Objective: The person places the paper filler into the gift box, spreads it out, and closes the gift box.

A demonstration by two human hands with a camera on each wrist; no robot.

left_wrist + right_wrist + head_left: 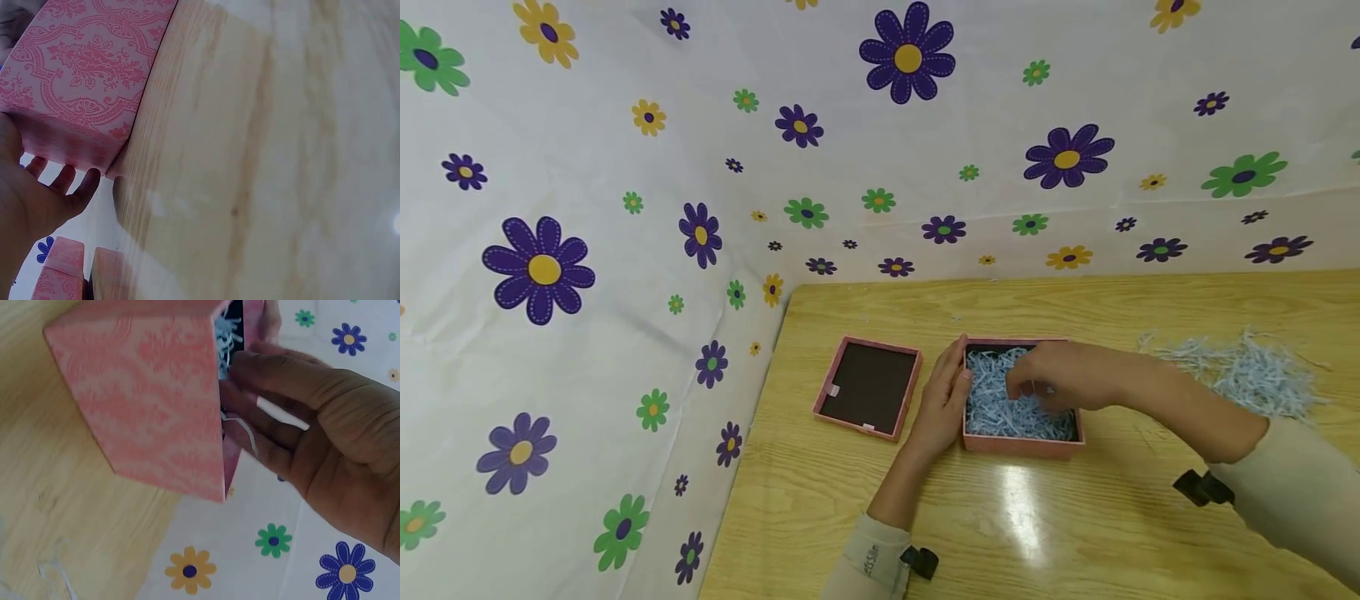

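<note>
A pink-patterned box (1022,446) stands on the table, filled with light blue shredded paper (1000,421). My left hand (942,408) rests along the box's left side, its thumb near the rim. In the left wrist view, the left fingers (87,187) lie against the side wall of the box (87,69). Over the right part of the box, my right hand (1060,375) reaches down into the paper with bent, spread fingers. The right wrist view has a pale strand (247,431) across these fingers; their tips are hidden inside the box.
A pink-edged lid (868,387) with a dark inside lies face up left of the box. To the right, a loose heap of blue shredded paper (1262,379) is spread on the wooden table (1120,542). Flower-printed sheeting (985,108) stands behind and at the left.
</note>
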